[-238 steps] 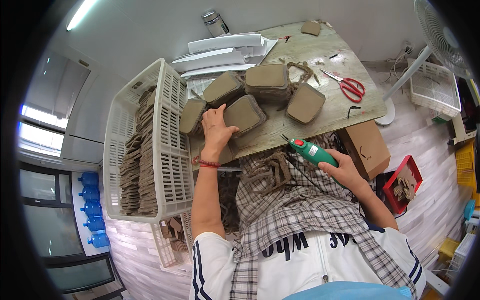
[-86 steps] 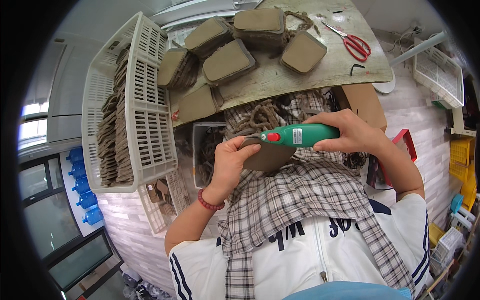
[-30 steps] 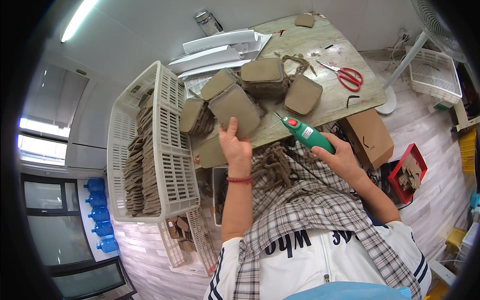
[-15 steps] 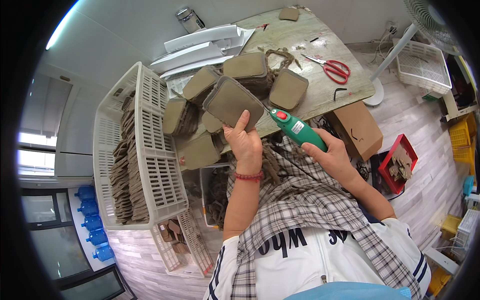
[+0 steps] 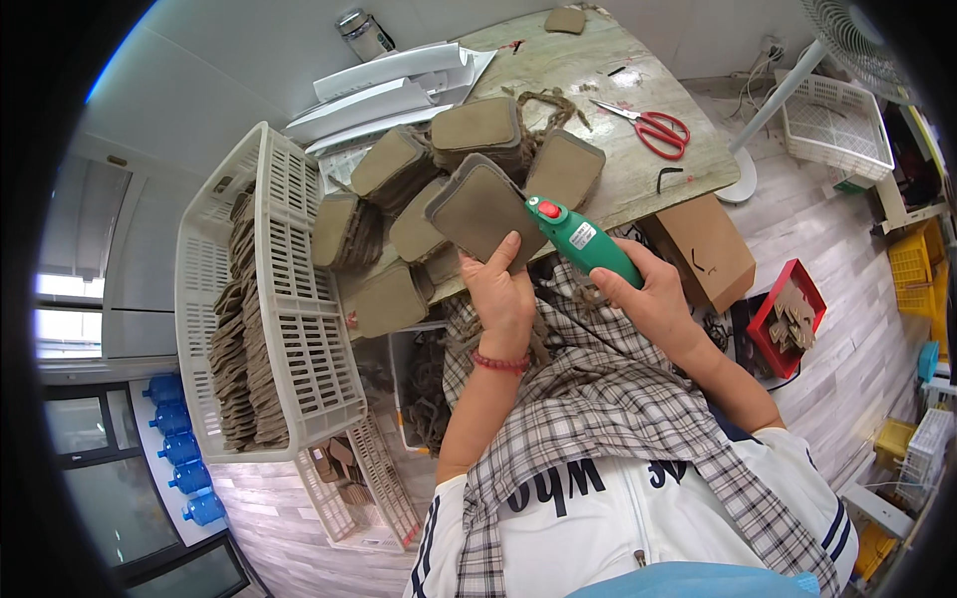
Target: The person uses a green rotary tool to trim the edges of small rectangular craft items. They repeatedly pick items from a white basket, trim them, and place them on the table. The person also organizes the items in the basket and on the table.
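My left hand grips a brown fabric pad with rounded corners by its lower corner, thumb on top. In my right hand is a green hand-held electric tool with a red switch. Its front end meets the pad's right edge; the fine tip is hard to make out. Behind the held pad lie several stacks of similar pads on the table. One more pad sits just beyond the tool. Stringy brown offcuts trail beside the stacks.
Red-handled scissors and a black hex key rest on the table. At left stands a white plastic crate packed with pads. A cardboard box and a red tray are lower right. A fan stands behind.
The held pad and my left hand have shifted slightly right and down. The tool's front now sits closer against the pad's right edge. The whole view has moved a little.
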Tool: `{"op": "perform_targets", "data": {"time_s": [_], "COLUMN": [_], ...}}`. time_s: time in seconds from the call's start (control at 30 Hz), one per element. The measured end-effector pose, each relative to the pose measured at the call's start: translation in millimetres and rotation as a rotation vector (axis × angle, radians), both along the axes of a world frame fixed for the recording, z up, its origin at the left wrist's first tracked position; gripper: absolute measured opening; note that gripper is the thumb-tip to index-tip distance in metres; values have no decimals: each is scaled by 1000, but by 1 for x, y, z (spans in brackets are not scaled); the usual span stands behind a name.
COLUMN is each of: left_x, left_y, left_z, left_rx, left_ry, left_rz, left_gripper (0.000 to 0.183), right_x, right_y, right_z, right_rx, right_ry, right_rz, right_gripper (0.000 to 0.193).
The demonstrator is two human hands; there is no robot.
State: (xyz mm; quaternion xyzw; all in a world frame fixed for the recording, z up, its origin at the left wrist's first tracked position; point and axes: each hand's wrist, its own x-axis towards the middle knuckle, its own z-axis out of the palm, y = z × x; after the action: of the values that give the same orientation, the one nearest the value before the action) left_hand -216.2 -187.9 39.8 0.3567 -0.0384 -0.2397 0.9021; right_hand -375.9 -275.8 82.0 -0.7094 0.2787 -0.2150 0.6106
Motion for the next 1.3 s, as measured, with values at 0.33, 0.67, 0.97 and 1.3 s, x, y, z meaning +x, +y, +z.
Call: {"op": "perform_targets", "data": {"time_s": [0.33, 0.67, 0.97, 1.3], "left_x": [-8, 37, 44, 32], "left_y": [22, 64, 78, 83], "left_z": [-7, 20, 23, 15], "left_rx": [29, 301, 501, 640], "left_ry": [11, -85, -99, -115], "left_rz": [-207, -567, -739, -849], "left_gripper": [53, 62, 68, 72], "right_x": [-3, -37, -42, -30], "right_y": [-14, -45, -40, -23], "right_z": [3, 7, -1, -12], "right_rx": [6, -115, -373, -222], "right_ry": [-8, 110, 123, 133], "right_rz": [23, 233, 312, 295], "right_gripper": [41, 45, 47, 47]}}
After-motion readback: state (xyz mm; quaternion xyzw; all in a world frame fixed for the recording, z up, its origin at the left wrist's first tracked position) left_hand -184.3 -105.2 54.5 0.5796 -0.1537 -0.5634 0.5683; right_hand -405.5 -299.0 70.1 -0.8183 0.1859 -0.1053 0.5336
